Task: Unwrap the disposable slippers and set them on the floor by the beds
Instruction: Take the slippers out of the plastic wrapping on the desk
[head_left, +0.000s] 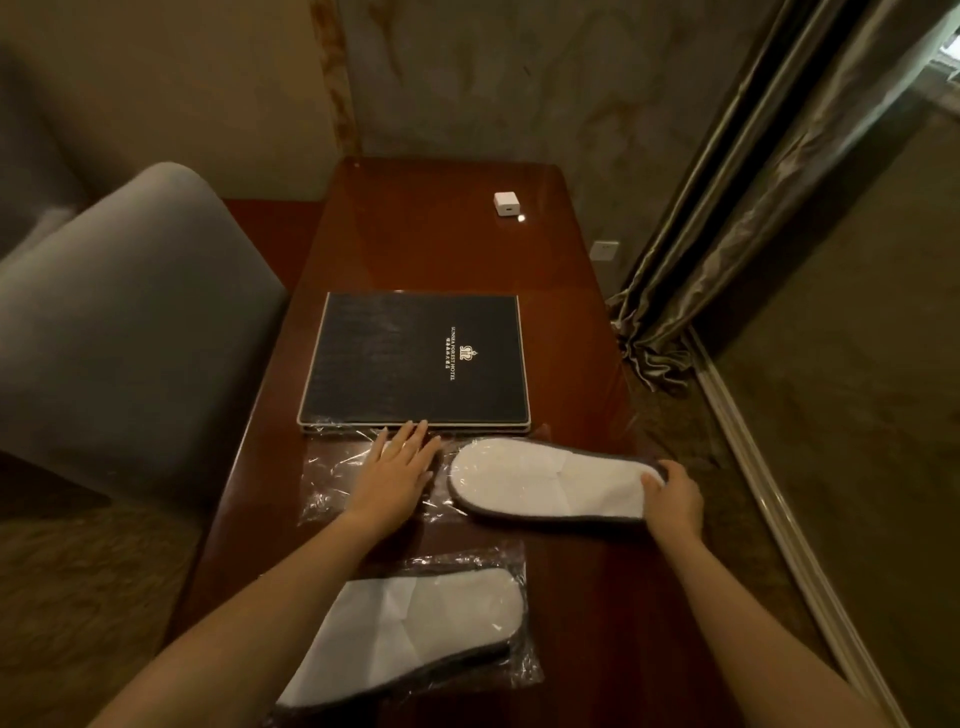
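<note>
Right grip (672, 496) pinched on the heel of the bare slipper pair (550, 480), just drawn clear. Left grip (397, 467) flat and open, pinning the empty wrapper (332, 475) to the counter (431, 234). Nearest me, the second pair (415, 629) lies sealed in plastic. Step: first unwrap done. Next: free the sealed pair, then floor by beds, out of view.

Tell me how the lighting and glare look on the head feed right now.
Head view: dim, warm light; glare spot on the table beside the white cube; sheen on the plastic wrapper under the left hand; wide-angle bending at the edges.
</note>
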